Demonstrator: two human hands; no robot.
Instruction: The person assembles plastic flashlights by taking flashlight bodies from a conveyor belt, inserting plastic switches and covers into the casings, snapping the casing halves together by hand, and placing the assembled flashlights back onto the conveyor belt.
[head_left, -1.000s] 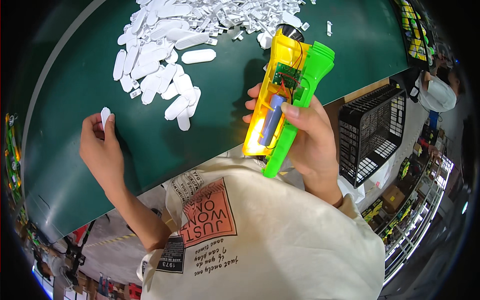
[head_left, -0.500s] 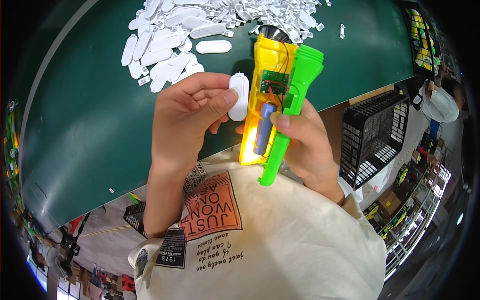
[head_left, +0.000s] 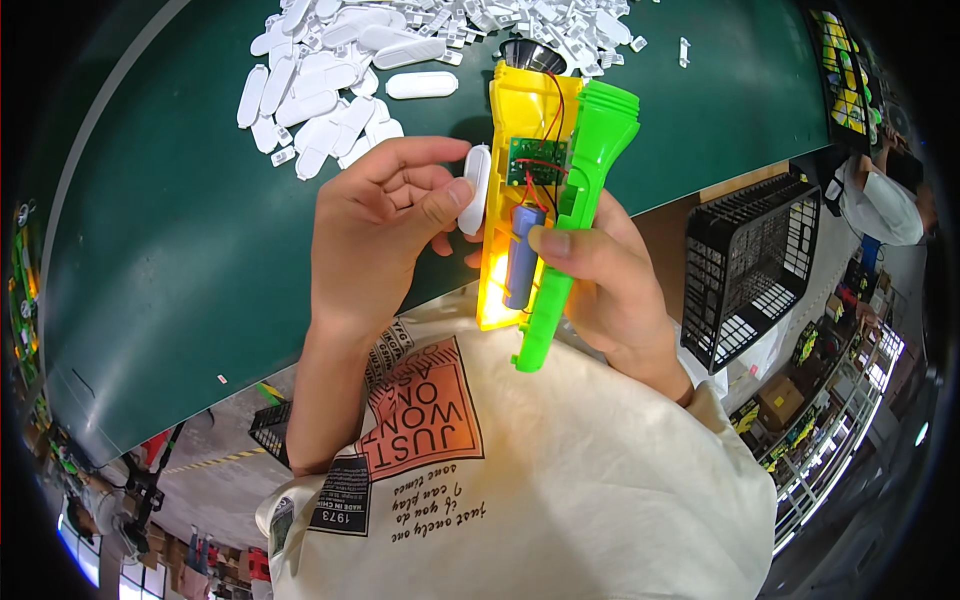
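Note:
Between thumb and fingers, my left hand (head_left: 385, 225) pinches a white oval plastic cover (head_left: 477, 190), tilted so that it shows narrow, close against the yellow shell. My right hand (head_left: 610, 280) grips an opened flashlight, its yellow half shell (head_left: 507, 225) and green half shell (head_left: 590, 170) spread apart side by side. Inside the yellow half sit a green circuit board (head_left: 535, 160), red and black wires and a blue cylindrical battery (head_left: 522, 260). My right thumb rests by the battery on the green edge. A black cone-shaped reflector (head_left: 533, 56) sits at the far end. Light glows near the battery.
Several white oval covers (head_left: 330, 90) and small white clips (head_left: 570, 30) are heaped at the far side of the green table (head_left: 180, 260). A black crate (head_left: 745, 270) stands to the right beyond the table edge. Another person's white sleeve (head_left: 885, 205) shows at far right.
The white cover in my left hand has turned more edge-on and now sits closer to the yellow shell. The flashlight has shifted slightly left in my right hand.

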